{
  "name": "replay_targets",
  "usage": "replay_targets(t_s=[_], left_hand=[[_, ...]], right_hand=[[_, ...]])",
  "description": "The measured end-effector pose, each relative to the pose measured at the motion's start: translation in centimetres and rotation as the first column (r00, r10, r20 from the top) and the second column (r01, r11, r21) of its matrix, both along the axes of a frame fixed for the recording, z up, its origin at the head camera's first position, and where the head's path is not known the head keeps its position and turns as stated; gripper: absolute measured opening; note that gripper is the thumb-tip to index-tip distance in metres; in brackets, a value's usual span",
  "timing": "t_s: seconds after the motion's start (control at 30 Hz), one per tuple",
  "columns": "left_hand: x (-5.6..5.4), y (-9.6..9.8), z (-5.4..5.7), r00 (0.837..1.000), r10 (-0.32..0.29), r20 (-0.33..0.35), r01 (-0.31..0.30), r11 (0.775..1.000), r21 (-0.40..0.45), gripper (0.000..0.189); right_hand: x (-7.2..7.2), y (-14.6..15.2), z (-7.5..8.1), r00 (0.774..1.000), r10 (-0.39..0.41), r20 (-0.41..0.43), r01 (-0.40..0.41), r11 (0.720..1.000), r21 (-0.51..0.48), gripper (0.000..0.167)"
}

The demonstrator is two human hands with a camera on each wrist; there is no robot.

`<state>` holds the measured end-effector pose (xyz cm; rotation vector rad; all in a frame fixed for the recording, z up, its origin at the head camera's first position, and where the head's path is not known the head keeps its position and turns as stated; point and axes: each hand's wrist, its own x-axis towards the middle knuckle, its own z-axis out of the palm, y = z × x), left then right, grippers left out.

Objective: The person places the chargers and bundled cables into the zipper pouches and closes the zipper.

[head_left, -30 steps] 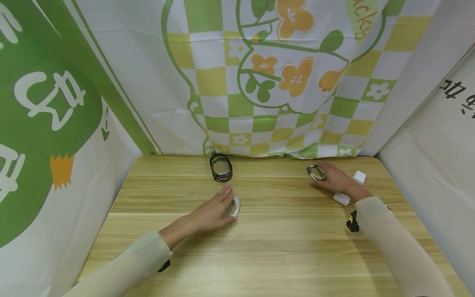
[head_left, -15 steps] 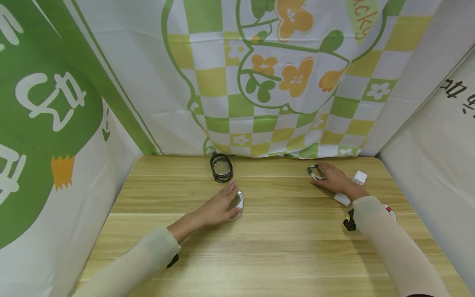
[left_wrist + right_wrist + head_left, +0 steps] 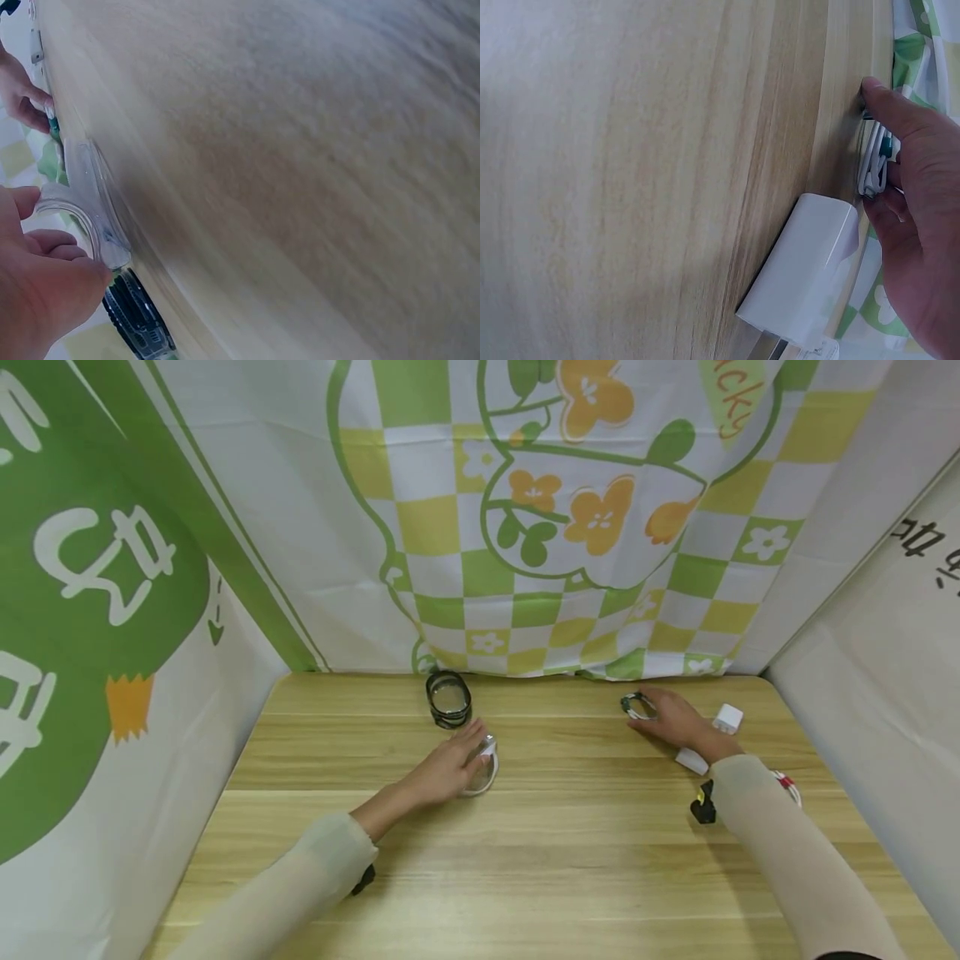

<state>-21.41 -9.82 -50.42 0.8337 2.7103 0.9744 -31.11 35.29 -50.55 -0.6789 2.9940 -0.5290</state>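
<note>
My left hand (image 3: 447, 767) holds a coiled white cable (image 3: 491, 774) at the middle-left of the table. In the left wrist view, its thumb and fingers close round the pale cable coil (image 3: 84, 212), which stands low against the wood. My right hand (image 3: 672, 717) pinches a coiled white cable with a green tie (image 3: 632, 705) near the back edge. The right wrist view shows thumb and fingertips at the two ends of this green-tied coil (image 3: 874, 161). Just behind my left fingertips lies a coiled black cable (image 3: 450, 717), seen in the left wrist view as dark loops (image 3: 136, 315).
A white charger plug (image 3: 727, 719) lies right of my right hand. Under that wrist is another white charger (image 3: 692, 761), its metal prongs showing in the right wrist view. A white cable with a red tie (image 3: 787, 783) is partly hidden by the right sleeve. A patterned cloth (image 3: 525, 610) hangs behind the table.
My left hand has slid the coiled white cable to the right and slightly back. The right hand keeps its place on the green-tied coil; its forearm has shifted slightly left.
</note>
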Motion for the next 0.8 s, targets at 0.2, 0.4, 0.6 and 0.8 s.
replay_targets(t_s=[0.2, 0.4, 0.6, 0.8], left_hand=[[-0.4, 0.1, -0.3, 0.999, 0.039, 0.02, -0.041, 0.994, 0.106, 0.055], [-0.7, -0.3, -0.5, 0.994, 0.058, 0.093, -0.078, 0.971, 0.225, 0.05], [-0.8, -0.7, -0.9, 0.99, 0.05, 0.132, -0.089, 0.946, 0.311, 0.046], [-1.0, -1.0, -1.2, 1.0, 0.01, 0.011, -0.014, 0.931, 0.364, 0.038]], right_hand=[[0.1, -0.3, 0.4, 1.0, -0.025, 0.019, 0.025, 1.0, 0.004, 0.074], [0.0, -0.3, 0.4, 1.0, -0.021, 0.014, 0.021, 0.999, 0.027, 0.071], [0.0, -0.3, 0.1, 1.0, -0.024, -0.002, 0.024, 1.0, 0.019, 0.068], [0.2, -0.5, 0.3, 0.999, -0.031, -0.019, 0.032, 0.999, 0.013, 0.066]])
